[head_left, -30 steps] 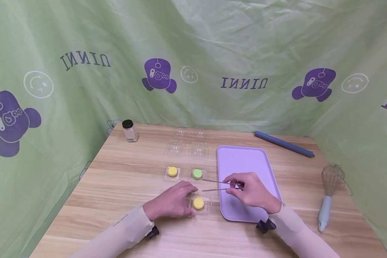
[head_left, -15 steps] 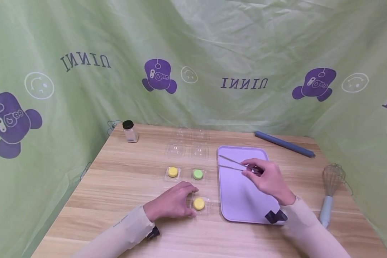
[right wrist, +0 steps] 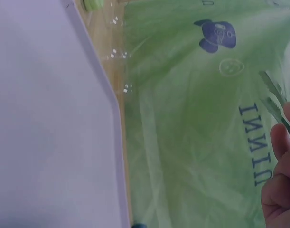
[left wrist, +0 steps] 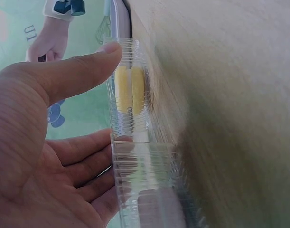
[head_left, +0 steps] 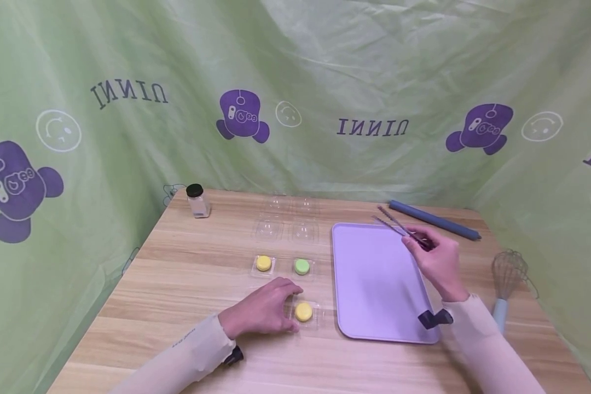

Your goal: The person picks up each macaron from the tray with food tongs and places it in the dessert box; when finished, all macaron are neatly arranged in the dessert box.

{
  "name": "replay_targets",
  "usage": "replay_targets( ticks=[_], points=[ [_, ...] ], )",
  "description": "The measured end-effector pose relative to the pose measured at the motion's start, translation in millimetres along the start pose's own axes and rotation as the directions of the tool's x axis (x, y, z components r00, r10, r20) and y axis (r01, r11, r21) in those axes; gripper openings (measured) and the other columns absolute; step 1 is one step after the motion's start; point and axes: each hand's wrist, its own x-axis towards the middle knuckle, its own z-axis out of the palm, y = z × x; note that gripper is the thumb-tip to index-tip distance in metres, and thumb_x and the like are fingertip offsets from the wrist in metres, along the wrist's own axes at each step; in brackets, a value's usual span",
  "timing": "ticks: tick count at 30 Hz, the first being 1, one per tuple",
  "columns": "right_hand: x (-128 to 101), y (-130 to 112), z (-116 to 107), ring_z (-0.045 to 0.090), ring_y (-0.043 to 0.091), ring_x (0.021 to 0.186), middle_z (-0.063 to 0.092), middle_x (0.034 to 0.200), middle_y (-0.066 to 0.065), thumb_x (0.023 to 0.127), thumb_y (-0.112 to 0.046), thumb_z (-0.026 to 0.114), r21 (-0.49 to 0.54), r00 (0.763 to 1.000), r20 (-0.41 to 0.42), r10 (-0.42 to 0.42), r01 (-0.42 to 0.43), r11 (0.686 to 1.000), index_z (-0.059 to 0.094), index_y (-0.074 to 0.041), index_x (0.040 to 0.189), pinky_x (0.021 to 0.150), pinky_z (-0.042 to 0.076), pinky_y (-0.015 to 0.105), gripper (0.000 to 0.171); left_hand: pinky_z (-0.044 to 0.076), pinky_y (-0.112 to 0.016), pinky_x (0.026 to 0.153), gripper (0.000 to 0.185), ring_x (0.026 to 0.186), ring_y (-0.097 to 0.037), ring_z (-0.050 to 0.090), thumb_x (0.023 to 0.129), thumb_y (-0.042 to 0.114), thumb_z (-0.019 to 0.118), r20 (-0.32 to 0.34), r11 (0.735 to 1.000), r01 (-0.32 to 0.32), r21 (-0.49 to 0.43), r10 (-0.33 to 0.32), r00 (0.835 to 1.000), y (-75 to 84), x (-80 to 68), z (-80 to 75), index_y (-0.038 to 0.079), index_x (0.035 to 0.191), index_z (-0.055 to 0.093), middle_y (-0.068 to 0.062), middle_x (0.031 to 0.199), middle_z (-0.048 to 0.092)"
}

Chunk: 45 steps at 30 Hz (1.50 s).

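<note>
My left hand (head_left: 263, 309) holds the left side of a small clear plastic box (head_left: 317, 320), thumb at the near corner and fingers at the far one. A yellow macaron (head_left: 303, 312) sits in that box; the left wrist view shows the macaron (left wrist: 137, 90) edge-on beside the thumb. Just beyond, another yellow macaron (head_left: 264, 263) and a green macaron (head_left: 302, 266) rest in clear boxes. My right hand (head_left: 438, 260) grips metal tongs (head_left: 391, 220) over the tray's far right side. Nothing is between the tongs' toothed tips, spread a little in the right wrist view.
A lilac tray (head_left: 369, 290) lies right of the boxes. Clear domed lids (head_left: 303, 230) stand behind them at the table's back. A black-capped jar (head_left: 198, 201) stands at back left, a blue rolling pin (head_left: 434, 220) at back right, and a whisk (head_left: 506, 276) lies far right, partly behind the sleeve.
My right hand has moved away from the boxes with the tongs, rightward and farther back across the tray. My left hand stays at the box with the yellow macaron.
</note>
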Motion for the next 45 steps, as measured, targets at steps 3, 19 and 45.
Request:
replay_targets(
  ticks=[3, 19, 45],
  points=[
    [0, 9, -3, 0.062, -0.016, 0.074, 0.065, 0.089, -0.033, 0.080, 0.002, 0.081, -0.028, 0.998, -0.060, 0.008, -0.010, 1.000, 0.078, -0.001, 0.104, 0.064, 0.049, 0.000, 0.025, 0.047, -0.036, 0.116, 0.078, 0.132, -0.017, 0.054, 0.072, 0.042, 0.088, 0.000, 1.000, 0.001, 0.000, -0.001, 1.000, 0.6, -0.3, -0.4, 0.012, 0.138, 0.060, -0.003, 0.140, 0.060],
    [-1, 42, -16, 0.062, -0.014, 0.059, 0.063, 0.077, -0.035, 0.090, -0.015, 0.077, -0.078, 0.945, -0.241, 0.219, -0.244, 0.967, 0.076, -0.005, 0.115, 0.049, 0.050, 0.007, 0.028, 0.047, -0.037, 0.116, 0.078, 0.132, -0.018, 0.055, 0.072, 0.043, 0.088, -0.004, 1.000, -0.003, 0.002, 0.003, 1.000, 0.2, -0.7, -0.4, 0.011, 0.138, 0.060, -0.003, 0.139, 0.061],
    [-12, 99, -36, 0.054, -0.018, 0.069, 0.069, 0.127, 0.011, 0.095, -0.037, 0.068, -0.102, 0.648, -0.220, 0.729, -0.758, 0.644, 0.064, -0.013, 0.136, 0.065, 0.047, 0.001, 0.048, 0.048, -0.036, 0.115, 0.078, 0.130, -0.019, 0.056, 0.073, 0.043, 0.088, -0.009, 0.999, -0.028, 0.022, 0.028, 1.000, -0.4, -0.8, -0.5, 0.010, 0.137, 0.060, -0.004, 0.138, 0.062]
  ],
)
